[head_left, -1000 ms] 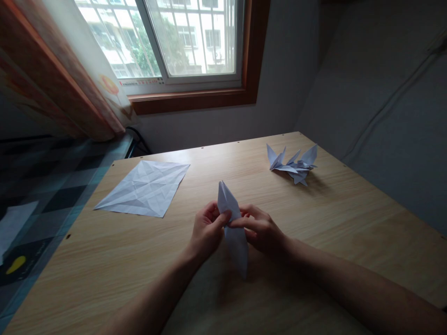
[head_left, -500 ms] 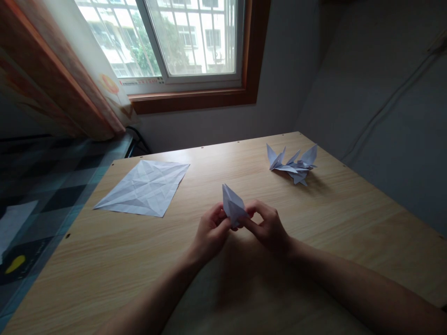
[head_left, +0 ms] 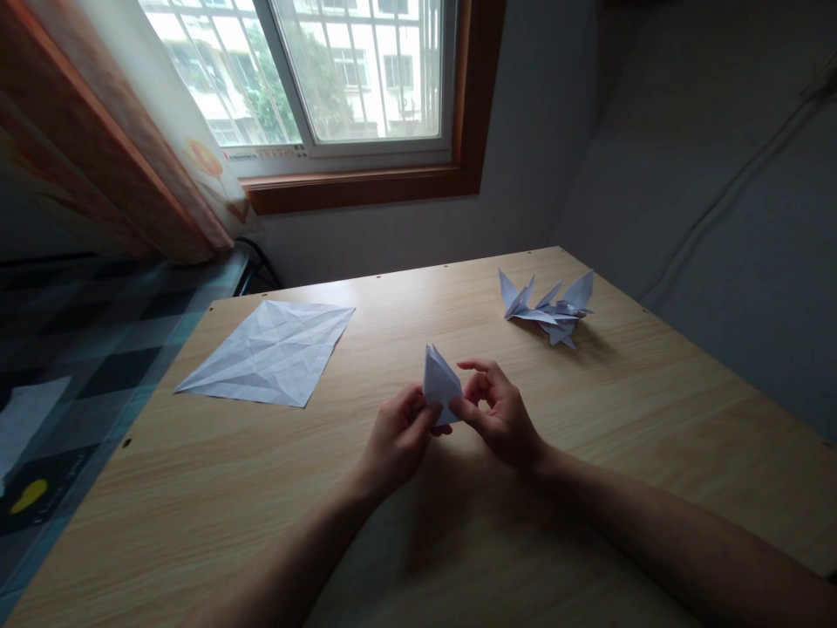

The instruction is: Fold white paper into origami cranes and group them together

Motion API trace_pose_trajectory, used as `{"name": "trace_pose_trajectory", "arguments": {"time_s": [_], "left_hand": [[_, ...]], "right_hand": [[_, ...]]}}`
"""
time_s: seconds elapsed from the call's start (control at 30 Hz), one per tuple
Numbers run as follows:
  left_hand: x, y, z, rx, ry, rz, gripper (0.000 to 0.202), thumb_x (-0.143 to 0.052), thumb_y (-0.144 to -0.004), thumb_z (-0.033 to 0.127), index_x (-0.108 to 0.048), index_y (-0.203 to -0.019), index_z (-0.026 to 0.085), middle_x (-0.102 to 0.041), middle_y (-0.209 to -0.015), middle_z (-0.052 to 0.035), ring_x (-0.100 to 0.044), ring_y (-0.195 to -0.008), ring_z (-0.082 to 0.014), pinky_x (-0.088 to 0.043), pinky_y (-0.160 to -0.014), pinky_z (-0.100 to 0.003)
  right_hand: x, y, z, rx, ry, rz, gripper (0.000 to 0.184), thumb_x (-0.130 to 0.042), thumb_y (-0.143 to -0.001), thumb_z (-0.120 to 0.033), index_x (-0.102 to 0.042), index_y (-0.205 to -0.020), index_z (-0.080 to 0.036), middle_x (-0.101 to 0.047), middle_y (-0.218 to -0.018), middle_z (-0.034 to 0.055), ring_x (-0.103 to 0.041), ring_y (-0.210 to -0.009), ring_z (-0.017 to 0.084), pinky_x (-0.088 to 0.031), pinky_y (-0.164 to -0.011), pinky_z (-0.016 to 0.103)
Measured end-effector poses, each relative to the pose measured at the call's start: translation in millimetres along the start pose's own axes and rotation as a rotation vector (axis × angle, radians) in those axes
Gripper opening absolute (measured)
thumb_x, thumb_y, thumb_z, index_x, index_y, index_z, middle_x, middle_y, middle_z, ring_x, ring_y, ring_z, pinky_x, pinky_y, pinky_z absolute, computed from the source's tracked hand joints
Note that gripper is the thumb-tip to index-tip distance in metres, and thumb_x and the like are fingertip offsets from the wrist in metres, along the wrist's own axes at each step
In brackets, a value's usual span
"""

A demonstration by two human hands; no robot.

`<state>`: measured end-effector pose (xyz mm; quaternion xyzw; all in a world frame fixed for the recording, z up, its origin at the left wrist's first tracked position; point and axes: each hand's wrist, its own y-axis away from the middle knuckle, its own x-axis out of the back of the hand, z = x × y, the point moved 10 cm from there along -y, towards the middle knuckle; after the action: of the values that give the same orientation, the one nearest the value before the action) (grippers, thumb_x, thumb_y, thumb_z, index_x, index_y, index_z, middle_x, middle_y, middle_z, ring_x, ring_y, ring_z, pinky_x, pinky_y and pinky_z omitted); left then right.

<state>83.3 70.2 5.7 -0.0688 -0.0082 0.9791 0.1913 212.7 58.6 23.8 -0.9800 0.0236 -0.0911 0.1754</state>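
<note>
A small piece of folded white paper (head_left: 442, 381), with pointed tips at its top, is held up above the wooden table (head_left: 275, 497). My left hand (head_left: 402, 436) pinches its lower left side, thumb in front. At the lower right edge, my right hand (head_left: 500, 414) grips the paper between thumb and fingers, with the index finger lifted off. The fingertips behind the paper are partly hidden.
A creased sheet of white paper (head_left: 275, 353) lies flat at the table's left. Toward the back right sit folded paper figures (head_left: 555, 314) with upright points. A checkered cloth surface (head_left: 150, 305) adjoins the left edge; a window (head_left: 366, 78) is behind.
The folded paper has turned a little and its face lies flatter and more toward me. My right index finger has lifted away from it.
</note>
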Motion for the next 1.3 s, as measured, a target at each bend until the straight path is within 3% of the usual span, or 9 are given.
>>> {"name": "trace_pose_trajectory", "arguments": {"time_s": [0.1,0.3,0.4,0.5,0.63,0.73,0.87,1.0,1.3], "left_hand": [[2.3,0,-3,0.024,-0.04,0.006,0.031,-0.066,-0.081,0.044,-0.064,-0.089,0.014,-0.062,-0.08,-0.0042,-0.059,-0.07,-0.0151,-0.055,-0.06,-0.027],[-0.4,-1,-2,0.014,-0.073,-0.017,0.029,-0.062,-0.085,0.043,-0.058,-0.091,0.015,-0.062,-0.074,-0.0023,-0.058,-0.065,-0.0133,-0.051,-0.058,-0.025],[10.6,-1,0,-0.036,-0.069,0.101,0.031,-0.067,-0.081,0.038,-0.049,-0.099,0.02,-0.064,-0.078,-0.0002,-0.059,-0.063,-0.0118,-0.047,-0.057,-0.022],[21.0,1,7,-0.109,-0.21,0.205,0.028,-0.069,-0.078,0.033,-0.049,-0.092,0.02,-0.064,-0.085,-0.0005,-0.056,-0.06,-0.0094,-0.043,-0.054,-0.02],[6.9,1,18,-0.175,-0.492,0.077,0.019,-0.068,-0.079,0.033,-0.058,-0.079,0.018,-0.062,-0.083,-0.003,-0.054,-0.064,-0.0112,-0.042,-0.055,-0.022],[3.5,1,23,-0.184,-0.55,0.048,0.024,-0.074,-0.074,0.035,-0.058,-0.08,0.018,-0.062,-0.084,-0.0026,-0.052,-0.064,-0.0116,-0.041,-0.056,-0.023],[0.1,0,16,-0.167,-0.519,-0.003,0.032,-0.079,-0.067,0.032,-0.057,-0.086,0.018,-0.064,-0.084,-0.0023,-0.055,-0.066,-0.013,-0.044,-0.06,-0.025],[-3.2,-1,10,-0.171,-0.462,-0.054,0.021,-0.07,-0.075,0.025,-0.059,-0.091,0.018,-0.068,-0.088,-0.0048,-0.062,-0.073,-0.0156,-0.049,-0.066,-0.027],[-3.9,0,14,-0.127,-0.334,-0.062,0.022,-0.07,-0.079,0.026,-0.065,-0.099,0.017,-0.073,-0.096,-0.0078,-0.07,-0.087,-0.0212,-0.054,-0.075,-0.031]], "right_hand": [[-5,-1,2,-0.027,-0.03,-0.066,0.019,-0.061,-0.086,-0.036,-0.063,-0.093,-0.018,-0.059,-0.067,-0.0017,-0.056,-0.061,0.014,-0.046,-0.059,0.026],[-8,-1,-2,-0.021,-0.007,-0.093,0.021,-0.058,-0.089,-0.036,-0.059,-0.078,-0.018,-0.059,-0.066,-0.0002,-0.054,-0.06,0.014,-0.044,-0.057,0.026],[-3,-2,-5,0.001,0.036,-0.031,0.02,-0.059,-0.088,-0.034,-0.059,-0.076,-0.018,-0.059,-0.065,-0.0006,-0.054,-0.058,0.013,-0.043,-0.056,0.025],[3,-2,-2,-0.022,0.051,0.032,0.017,-0.06,-0.086,-0.032,-0.059,-0.075,-0.018,-0.061,-0.065,-0.0003,-0.056,-0.057,0.014,-0.044,-0.055,0.025],[4,-1,-1,-0.02,0.069,0.039,0.014,-0.061,-0.085,-0.03,-0.06,-0.076,-0.019,-0.065,-0.068,0.0005,-0.059,-0.06,0.015,-0.047,-0.058,0.026],[-3,0,-6,0.021,0.04,-0.038,0.012,-0.065,-0.083,-0.031,-0.061,-0.079,-0.019,-0.065,-0.069,-0.0002,-0.059,-0.063,0.015,-0.048,-0.06,0.026],[-10,-1,-8,0.039,-0.041,-0.116,0.021,-0.071,-0.079,-0.037,-0.062,-0.084,-0.019,-0.063,-0.082,0.0022,-0.06,-0.067,0.014,-0.05,-0.06,0.026],[-14,-3,-6,0.033,-0.121,-0.159,0.027,-0.073,-0.076,-0.041,-0.06,-0.086,-0.018,-0.06,-0.108,0.0078,-0.061,-0.076,0.015,-0.052,-0.063,0.027],[-17,-3,11,-0.1,-0.302,-0.176,0.027,-0.076,-0.075,-0.036,-0.056,-0.083,-0.019,-0.066,-0.105,0.0061,-0.062,-0.076,0.015,-0.05,-0.066,0.029]]}}
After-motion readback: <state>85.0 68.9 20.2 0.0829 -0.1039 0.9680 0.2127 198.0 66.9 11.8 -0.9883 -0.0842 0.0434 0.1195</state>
